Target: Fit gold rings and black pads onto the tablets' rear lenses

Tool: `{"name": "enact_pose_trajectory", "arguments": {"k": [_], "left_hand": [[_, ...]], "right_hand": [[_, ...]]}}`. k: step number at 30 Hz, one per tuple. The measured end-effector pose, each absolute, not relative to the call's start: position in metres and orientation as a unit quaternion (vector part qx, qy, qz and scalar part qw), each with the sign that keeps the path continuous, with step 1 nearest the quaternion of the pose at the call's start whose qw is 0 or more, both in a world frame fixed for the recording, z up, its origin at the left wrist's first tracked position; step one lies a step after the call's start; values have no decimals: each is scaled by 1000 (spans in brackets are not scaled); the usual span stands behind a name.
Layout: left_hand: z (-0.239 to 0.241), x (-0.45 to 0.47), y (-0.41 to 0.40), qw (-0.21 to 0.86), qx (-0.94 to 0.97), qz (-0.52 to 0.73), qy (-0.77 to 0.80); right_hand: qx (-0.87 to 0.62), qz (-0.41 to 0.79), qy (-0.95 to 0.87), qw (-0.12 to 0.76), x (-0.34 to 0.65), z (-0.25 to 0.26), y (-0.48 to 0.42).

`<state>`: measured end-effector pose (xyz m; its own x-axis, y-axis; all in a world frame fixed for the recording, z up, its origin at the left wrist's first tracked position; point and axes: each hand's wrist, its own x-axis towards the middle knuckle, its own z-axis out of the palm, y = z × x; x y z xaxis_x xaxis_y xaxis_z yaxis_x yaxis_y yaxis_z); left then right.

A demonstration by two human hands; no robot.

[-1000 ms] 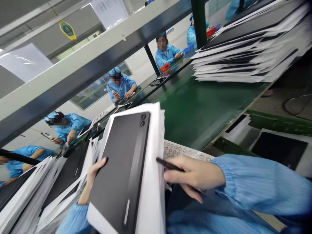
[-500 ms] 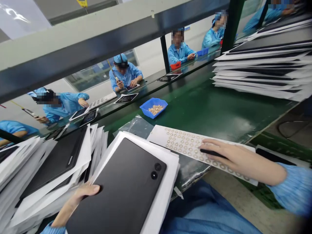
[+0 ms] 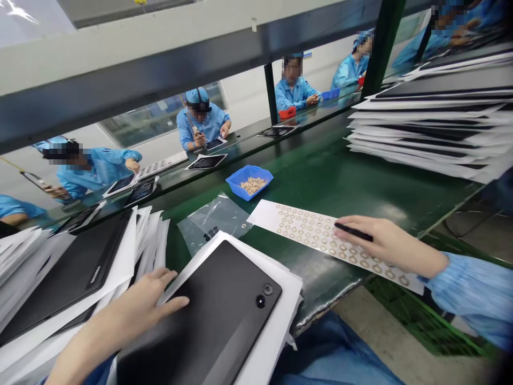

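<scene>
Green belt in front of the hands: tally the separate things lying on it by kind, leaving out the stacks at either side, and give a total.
Dark tablet under the left hand: 1
White ring sheet under the right hand: 1
Blue tray of rings: 1
Clear plastic bag: 1
Total: 4

An electronics assembly line in a factory is being shown: a long green counter [image 3: 340,176] is being shared by a row of workers in blue smocks and caps [image 3: 202,125], each being occupied with a tablet. Stacks of dark tablets on white sheets [image 3: 433,131] are being kept at both ends, and small rings are being held in a blue tray [image 3: 249,182] and on a white sheet [image 3: 312,230].
</scene>
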<state>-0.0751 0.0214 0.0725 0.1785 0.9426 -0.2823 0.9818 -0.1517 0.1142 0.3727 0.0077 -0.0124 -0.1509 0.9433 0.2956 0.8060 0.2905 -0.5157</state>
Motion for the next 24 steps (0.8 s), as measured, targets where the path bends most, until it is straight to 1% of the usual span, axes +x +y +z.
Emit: {"name": "enact_pose_trajectory", "arguments": {"k": [1, 2, 4, 5, 7, 8, 10, 13, 16, 19, 24], "left_hand": [[74, -69, 19, 89, 775, -63, 622], [75, -60, 16, 64, 798, -55, 596], [78, -37, 15, 72, 855, -42, 512], [80, -23, 16, 88, 882, -43, 461], [78, 8, 26, 106, 920, -42, 374], [76, 24, 34, 106, 932, -38, 343], [66, 52, 53, 92, 951, -29, 295], [43, 80, 80, 76, 958, -25, 275], [23, 88, 95, 104, 952, -30, 287], [12, 85, 98, 126, 949, -19, 287], [13, 84, 95, 119, 949, -8, 293]], "right_hand": [[-608, 132, -713, 323, 369, -1, 11], [-629, 155, -670, 363, 363, 10, 16], [-641, 247, -584, 433, 349, 29, 29], [-633, 310, -547, 452, 340, 35, 38], [-608, 428, -494, 451, 322, 39, 57], [-598, 466, -478, 443, 313, 36, 66], [-576, 503, -471, 441, 298, 23, 81], [-526, 497, -507, 469, 287, -4, 95], [-517, 456, -538, 486, 286, -23, 99], [-532, 430, -546, 484, 287, -29, 99], [-529, 411, -545, 505, 284, -26, 95]]}}
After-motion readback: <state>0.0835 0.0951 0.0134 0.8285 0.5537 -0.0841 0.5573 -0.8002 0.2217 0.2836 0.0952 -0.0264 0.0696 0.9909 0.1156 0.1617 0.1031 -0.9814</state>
